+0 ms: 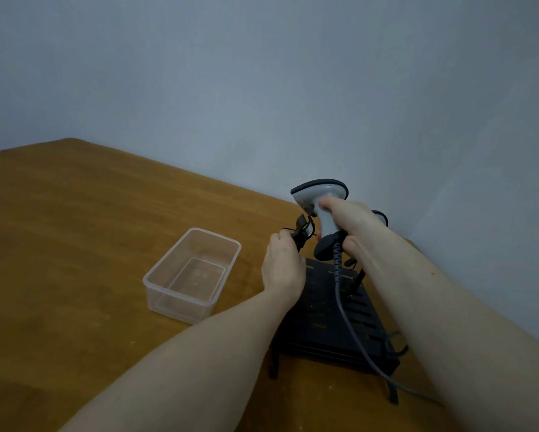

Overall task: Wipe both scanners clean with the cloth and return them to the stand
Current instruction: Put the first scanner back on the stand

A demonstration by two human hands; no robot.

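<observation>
My right hand (352, 224) grips the handle of a grey handheld scanner (319, 194), held upright above the black stand (333, 319). A grey coiled cable (343, 304) runs from its base down across the stand toward me. My left hand (282, 263) holds the stand's black clip holder (302, 233) just left of the scanner. A second scanner (382, 217) peeks out behind my right wrist, mostly hidden. No cloth is visible.
An empty clear plastic tub (156, 286) stands left of the stand on the wooden table (75, 244). A grey wall rises close behind and to the right of the stand. The table's far edge runs diagonally along the wall.
</observation>
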